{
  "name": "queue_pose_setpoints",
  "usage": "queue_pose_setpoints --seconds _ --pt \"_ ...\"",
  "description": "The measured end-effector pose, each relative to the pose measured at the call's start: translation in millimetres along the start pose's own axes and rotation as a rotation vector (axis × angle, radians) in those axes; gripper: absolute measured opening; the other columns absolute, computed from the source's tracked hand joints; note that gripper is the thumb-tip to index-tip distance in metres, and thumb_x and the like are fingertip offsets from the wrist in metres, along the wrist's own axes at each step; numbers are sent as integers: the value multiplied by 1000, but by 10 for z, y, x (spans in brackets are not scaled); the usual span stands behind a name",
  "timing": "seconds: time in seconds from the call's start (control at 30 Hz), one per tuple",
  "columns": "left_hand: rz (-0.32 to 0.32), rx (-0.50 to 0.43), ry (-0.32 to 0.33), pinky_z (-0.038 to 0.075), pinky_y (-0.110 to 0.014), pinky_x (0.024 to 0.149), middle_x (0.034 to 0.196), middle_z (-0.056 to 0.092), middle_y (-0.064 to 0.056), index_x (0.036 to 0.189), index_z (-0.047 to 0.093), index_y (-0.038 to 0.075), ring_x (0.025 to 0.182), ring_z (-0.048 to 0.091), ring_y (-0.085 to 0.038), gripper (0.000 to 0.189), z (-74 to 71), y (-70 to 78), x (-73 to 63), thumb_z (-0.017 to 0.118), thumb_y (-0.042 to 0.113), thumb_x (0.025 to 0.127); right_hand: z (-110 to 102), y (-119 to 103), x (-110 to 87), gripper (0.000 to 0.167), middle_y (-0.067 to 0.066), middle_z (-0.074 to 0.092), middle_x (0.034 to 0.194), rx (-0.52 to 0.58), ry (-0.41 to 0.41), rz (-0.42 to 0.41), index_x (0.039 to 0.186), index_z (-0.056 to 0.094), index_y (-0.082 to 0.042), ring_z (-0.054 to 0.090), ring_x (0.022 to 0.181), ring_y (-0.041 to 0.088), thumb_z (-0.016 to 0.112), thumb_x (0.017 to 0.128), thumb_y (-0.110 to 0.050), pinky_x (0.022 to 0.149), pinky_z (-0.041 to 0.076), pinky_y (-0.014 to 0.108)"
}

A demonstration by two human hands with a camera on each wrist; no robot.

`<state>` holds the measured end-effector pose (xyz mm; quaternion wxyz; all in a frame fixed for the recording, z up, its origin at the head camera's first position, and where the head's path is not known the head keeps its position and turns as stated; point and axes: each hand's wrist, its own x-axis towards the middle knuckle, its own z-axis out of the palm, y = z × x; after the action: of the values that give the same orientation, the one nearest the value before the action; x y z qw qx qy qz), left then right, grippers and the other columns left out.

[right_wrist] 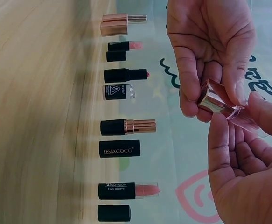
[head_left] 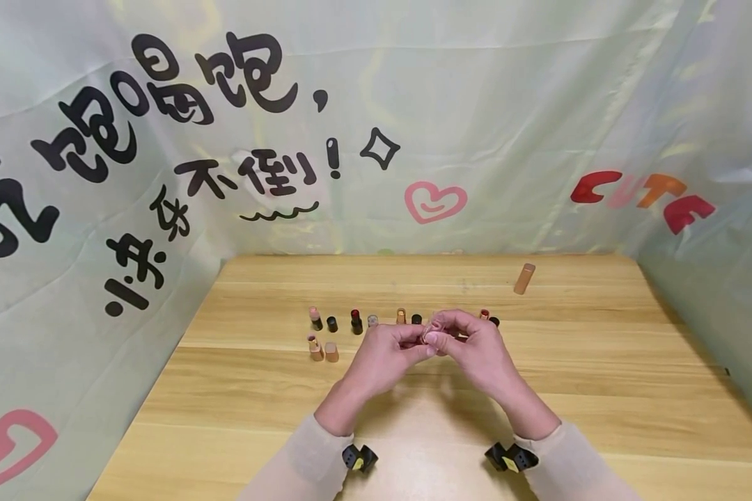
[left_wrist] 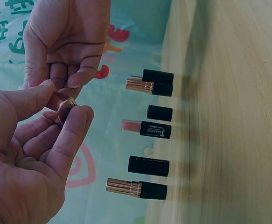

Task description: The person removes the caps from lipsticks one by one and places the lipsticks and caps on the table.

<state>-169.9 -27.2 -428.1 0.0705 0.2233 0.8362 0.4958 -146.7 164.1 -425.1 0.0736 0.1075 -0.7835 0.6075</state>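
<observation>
Both hands meet over the row of lipsticks in the head view. My left hand [head_left: 382, 358] pinches the shiny rose-gold part of a lipstick tube [right_wrist: 214, 98] between thumb and fingers. On the tube's clear end [right_wrist: 244, 120], my right hand [head_left: 481, 348] has thumb and fingertips closed. Both parts sit in line between the hands, held up above the table. In the left wrist view the tube's flat rose-gold base [left_wrist: 66, 109] faces the camera. The fingers hide much of the tube.
Behind the hands stand uncapped lipsticks, including a pink one [head_left: 315, 319] and a dark red one [head_left: 356, 321], with black caps [head_left: 332, 324] beside them. A rose-gold lipstick [head_left: 315, 349] and its cap [head_left: 331, 353] stand nearer. At far right is a rose-gold tube [head_left: 524, 279].
</observation>
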Motion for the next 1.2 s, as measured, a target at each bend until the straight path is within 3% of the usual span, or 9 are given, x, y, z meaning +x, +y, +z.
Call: queue_pose_setpoints --seconds 0.2,0.47,0.67,0.93,1.2 --pt "12 -27 -8 59 -26 90 120 79 6 128 77 22 105 74 -7 33 -12 -3 -3 77 34 97 17 -12 -6 19 17 75 99 -10 17 -1 110 74 2 72 84 10 78 94 -6 74 64 30" --pt "-5 -134 -1 60 -25 79 102 80 4 113 80 18 90 73 -7 22 10 -22 23 83 28 93 6 -28 -7 21 19 74 99 28 32 6 113 72 7 71 84 9 76 95 -4 74 64 30" --pt "-10 -112 -2 59 -25 79 99 78 7 111 79 20 88 71 -6 21 14 -23 23 84 30 92 6 -25 -4 22 16 72 99 14 26 0 111 72 4 69 87 13 80 94 -6 76 63 28" --pt "7 -83 -7 59 -25 82 102 79 7 110 80 20 91 72 -6 18 -6 0 3 82 28 93 31 -51 -41 16 12 72 96 -5 21 -19 107 71 2 69 82 9 77 95 -6 74 62 27" --pt "-24 -133 -1 60 -22 81 112 81 3 124 79 19 94 74 -3 31 31 9 -6 82 28 94 22 -63 -46 13 15 74 96 -14 60 34 107 72 2 71 81 10 75 97 -6 75 63 28"
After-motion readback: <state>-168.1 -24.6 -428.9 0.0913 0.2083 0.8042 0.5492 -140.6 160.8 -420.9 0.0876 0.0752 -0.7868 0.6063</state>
